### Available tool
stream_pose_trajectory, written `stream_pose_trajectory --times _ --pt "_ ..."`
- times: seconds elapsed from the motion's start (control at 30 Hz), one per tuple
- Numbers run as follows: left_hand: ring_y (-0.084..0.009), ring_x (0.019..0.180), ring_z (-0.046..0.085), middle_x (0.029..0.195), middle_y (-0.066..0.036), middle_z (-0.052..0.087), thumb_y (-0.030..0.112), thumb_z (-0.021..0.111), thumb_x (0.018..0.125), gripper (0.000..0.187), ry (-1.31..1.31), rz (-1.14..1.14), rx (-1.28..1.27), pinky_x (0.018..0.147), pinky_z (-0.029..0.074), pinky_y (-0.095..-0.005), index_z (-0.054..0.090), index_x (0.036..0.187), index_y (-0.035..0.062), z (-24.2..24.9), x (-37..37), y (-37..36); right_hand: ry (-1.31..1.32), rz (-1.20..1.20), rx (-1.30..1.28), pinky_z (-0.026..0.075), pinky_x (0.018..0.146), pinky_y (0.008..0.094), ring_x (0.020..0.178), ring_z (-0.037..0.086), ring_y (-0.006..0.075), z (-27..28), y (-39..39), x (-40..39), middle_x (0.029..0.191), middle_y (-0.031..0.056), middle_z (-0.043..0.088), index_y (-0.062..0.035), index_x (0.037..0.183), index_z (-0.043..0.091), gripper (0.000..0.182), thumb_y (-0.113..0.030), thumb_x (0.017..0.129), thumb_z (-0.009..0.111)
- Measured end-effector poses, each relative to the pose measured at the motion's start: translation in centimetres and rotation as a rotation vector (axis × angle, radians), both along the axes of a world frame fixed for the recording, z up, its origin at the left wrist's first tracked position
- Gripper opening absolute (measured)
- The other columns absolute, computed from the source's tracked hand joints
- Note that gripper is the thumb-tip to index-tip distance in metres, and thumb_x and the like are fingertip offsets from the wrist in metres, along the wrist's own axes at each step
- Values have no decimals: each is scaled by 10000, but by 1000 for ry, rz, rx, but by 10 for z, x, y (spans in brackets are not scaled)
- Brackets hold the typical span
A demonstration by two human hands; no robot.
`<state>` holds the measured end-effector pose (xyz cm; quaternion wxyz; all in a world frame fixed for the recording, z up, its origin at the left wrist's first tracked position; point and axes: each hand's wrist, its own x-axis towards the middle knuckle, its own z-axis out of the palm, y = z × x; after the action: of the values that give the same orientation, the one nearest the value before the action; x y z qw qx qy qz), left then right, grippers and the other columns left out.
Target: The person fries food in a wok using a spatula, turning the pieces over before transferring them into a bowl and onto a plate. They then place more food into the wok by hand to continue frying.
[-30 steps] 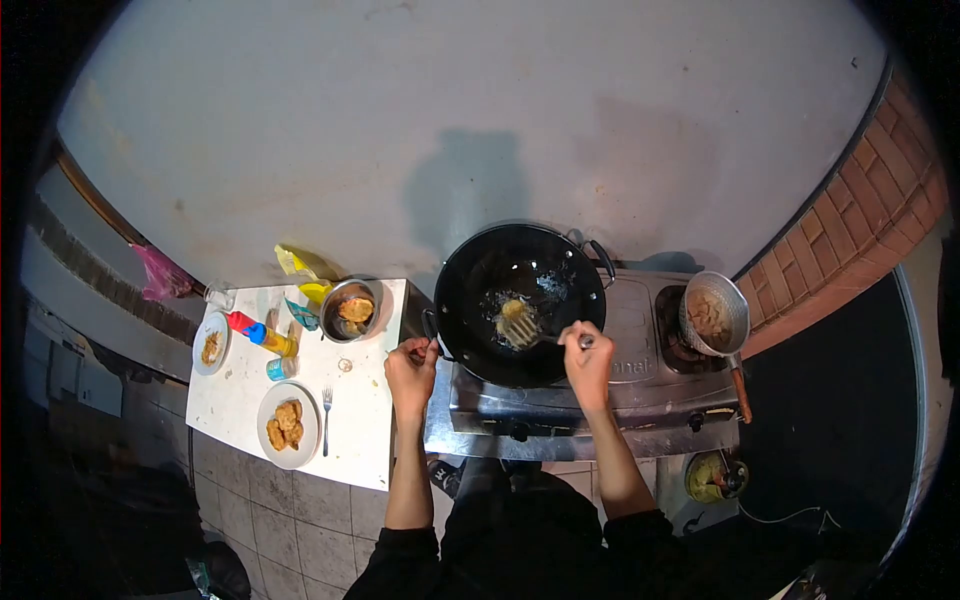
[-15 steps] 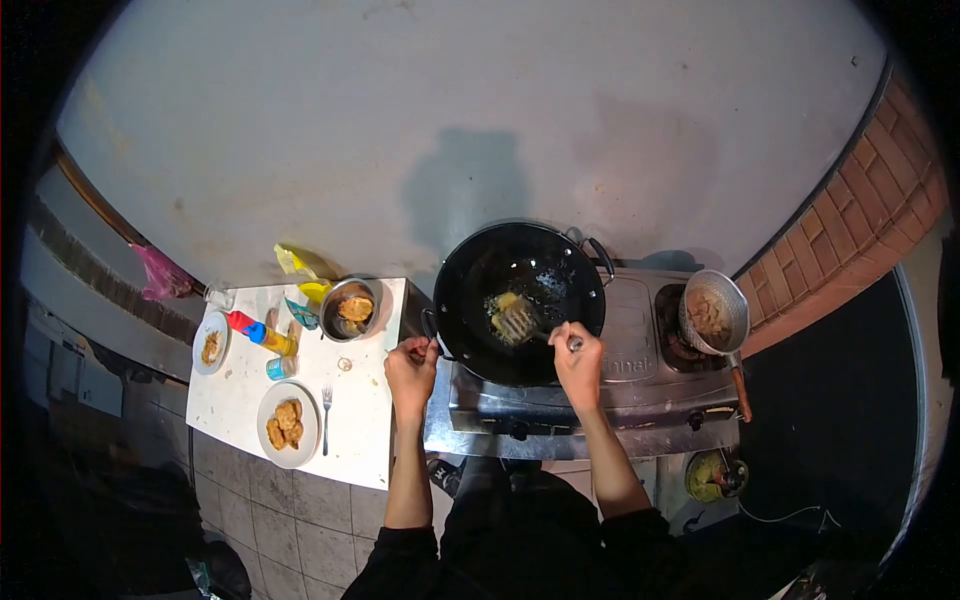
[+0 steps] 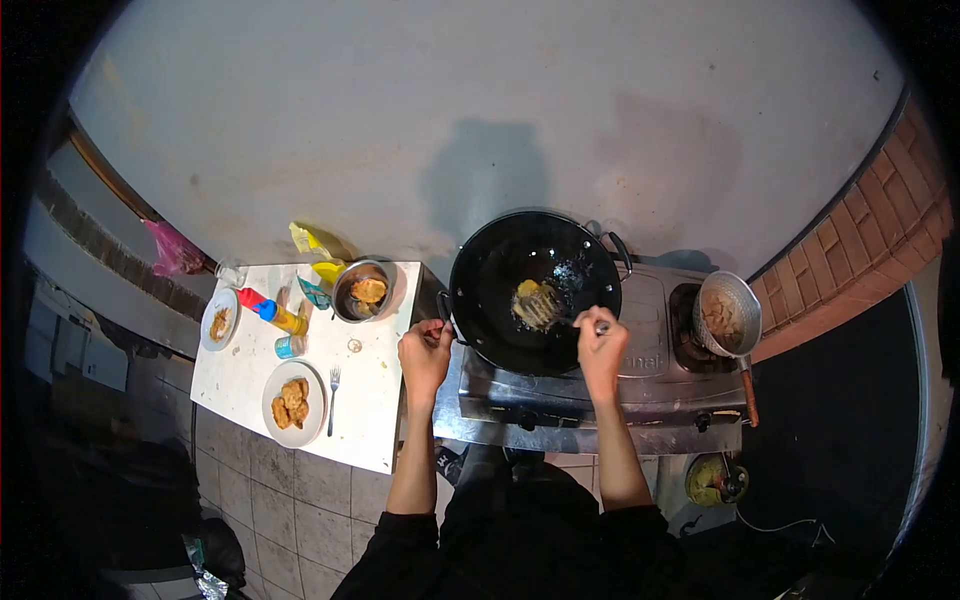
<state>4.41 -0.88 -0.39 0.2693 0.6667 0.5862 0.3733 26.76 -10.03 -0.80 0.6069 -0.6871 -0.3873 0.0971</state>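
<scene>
A black two-handled wok point(image 3: 490, 330) sits on the left part of the stove, with oil shining inside. My left hand point(image 3: 425, 362) is closed on its left handle, thumb against the rim. In my right hand point(image 3: 602, 355) is the handle of a slotted spatula point(image 3: 543, 309), its blade down in the wok. A yellowish piece of food point(image 3: 526, 290) lies at and partly under the blade; its full shape is hidden.
Left, a white table point(image 3: 350, 410) holds a plate of fried pieces point(image 3: 270, 402), a fork point(image 3: 333, 405), a metal pot point(image 3: 343, 308), a sauce bottle point(image 3: 290, 320) and a smaller plate point(image 3: 233, 322). Right, a perforated metal pan point(image 3: 745, 305) with food sits on the other burner point(image 3: 685, 335).
The whole view has shifted, so things appear farther right and slightly higher. Within the wok the spatula blade has moved a little to the right. Both hands keep their holds.
</scene>
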Motion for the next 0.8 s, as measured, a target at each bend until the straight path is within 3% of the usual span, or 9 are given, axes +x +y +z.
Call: stream_pose_trajectory --times 0.17,0.23,0.3,0.33,0.5,0.6,0.63,0.8 --pt "-218 635 620 682 -136 633 155 700 771 210 -26 7 -23 626 473 -317 675 840 -41 0 0 1 28 58 48 394 486 282 514 534 92 1 -9 7 557 88 567 29 673 563 214 -62 865 536" --pt "-214 631 618 679 -134 631 155 702 770 213 -18 2 -32 623 472 -316 674 841 -44 1 0 -1 34 -1 -119 394 485 290 512 531 94 -1 -7 12 561 89 574 30 682 562 199 -57 860 539" --pt "-205 630 615 663 -129 624 158 706 771 230 -8 4 -26 617 471 -314 670 843 -58 4 1 -1 7 37 133 377 472 303 496 517 93 -6 7 3 538 80 560 28 681 562 204 -61 863 537" --pt "-205 630 615 663 -129 624 158 706 771 230 -8 3 -26 617 471 -314 670 843 -58 3 0 -1 -33 76 -45 386 480 292 507 526 94 -3 2 0 545 83 565 26 681 563 206 -59 865 529" --pt "-202 614 610 648 -116 613 162 707 774 229 -65 2 -51 611 468 -314 673 844 -53 2 0 -1 7 0 36 386 487 258 511 513 78 -1 -4 12 548 65 555 38 681 569 230 -61 879 508" --pt "-203 608 609 650 -117 614 167 707 775 230 -32 3 -33 608 467 -312 674 845 -50 3 1 -1 15 76 82 367 468 259 491 493 69 -6 5 2 533 62 543 31 681 568 220 -61 874 519" --pt "-203 608 609 650 -117 614 167 707 775 230 -32 -2 -28 608 467 -312 674 845 -50 3 0 0 -48 102 -24 361 468 261 492 485 61 0 1 0 522 51 530 28 680 570 224 -71 876 526" --pt "-206 603 608 645 -120 611 168 706 774 224 -60 -2 -36 599 464 -314 675 844 -43 5 1 -2 13 -26 9 326 444 278 465 438 54 -1 -3 11 507 57 513 27 669 570 257 -93 892 524"
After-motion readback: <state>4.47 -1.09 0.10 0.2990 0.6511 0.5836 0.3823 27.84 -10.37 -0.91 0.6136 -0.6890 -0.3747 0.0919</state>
